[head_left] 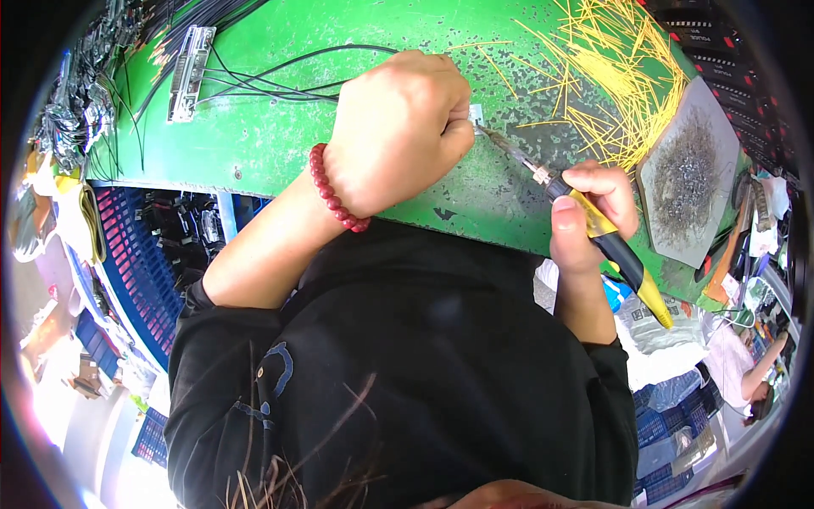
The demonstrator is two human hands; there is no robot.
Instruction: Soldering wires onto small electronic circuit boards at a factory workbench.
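My left hand (398, 131), with a red bead bracelet at its wrist, is closed over the green bench (280, 161). A small pale part (476, 114) sticks out past its thumb and finger; most of it is hidden. Thin black wires (292, 91) run from the left to this hand. In my right hand (593, 212) is a soldering iron (632, 263) with a yellow and black handle, slanting up to the left. Its metal tip reaches the pale part beside my left thumb; whether they touch, I cannot tell.
Many thin yellow wires (610, 76) lie loose at the far right, beside a grey plate (691, 174) with a dark, speckled middle. A clear plastic part (192, 72) sits at the far left with black wires. Blue crates (136, 263) stand below left. Another person (738, 365) is at lower right.
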